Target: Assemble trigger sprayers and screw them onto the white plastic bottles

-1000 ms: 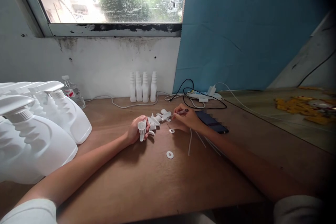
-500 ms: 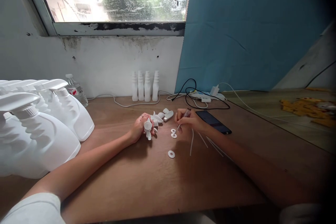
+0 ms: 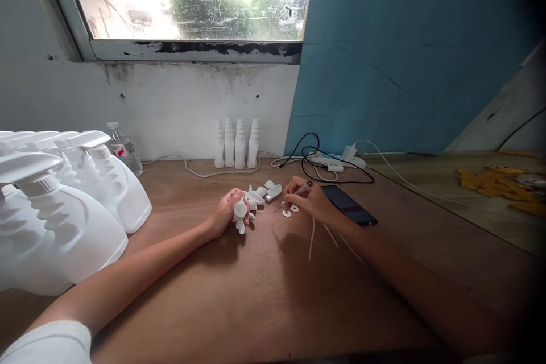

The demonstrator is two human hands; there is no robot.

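Note:
My left hand (image 3: 224, 213) rests on the wooden table (image 3: 256, 296) with its fingers closed round a white spray trigger head (image 3: 240, 214). More white trigger heads (image 3: 262, 192) lie in a small heap just beyond it. My right hand (image 3: 307, 200) pinches a thin pen-like tool (image 3: 295, 193), its tip pointing down-left toward two small white washers (image 3: 290, 211) on the table beside my fingers. Three thin white tubes (image 3: 326, 236) lie on the table under my right wrist.
Large white spray bottles (image 3: 63, 210) lie at the left with a clear water bottle (image 3: 123, 149) behind. Several small white bottles (image 3: 236, 143) stand against the wall. A dark phone (image 3: 348, 205), cables and a white power strip (image 3: 336, 160) sit at the right. Yellow pieces (image 3: 499, 182) lie far right.
My right hand has lowered the tool toward the washers and now sits beside two of them. The washer that lay alone nearer to me is no longer in sight. My left hand has hardly moved.

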